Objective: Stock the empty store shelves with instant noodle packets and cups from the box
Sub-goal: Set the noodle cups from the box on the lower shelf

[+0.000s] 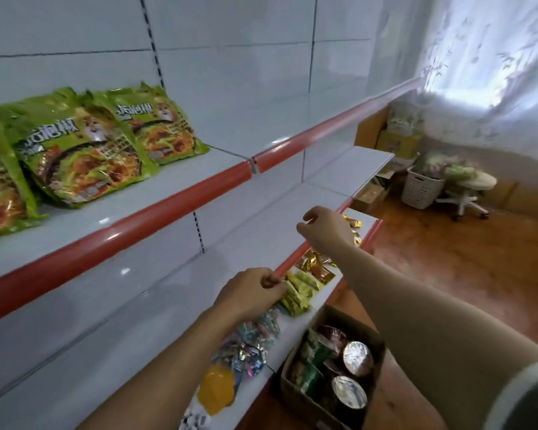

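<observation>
Noodle packets (84, 150) glossy green, flat; cardboard box (305, 406) rectangular.

Tiled wall (261, 72), wooden floor (448, 268), perhaps a stool (474, 181)

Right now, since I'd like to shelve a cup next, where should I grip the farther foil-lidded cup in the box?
Grip the cup around its rim, coming straight down from above. It stands upright, foil lid up, with packets and the box wall crowding its sides, so only the top looks free.
</observation>
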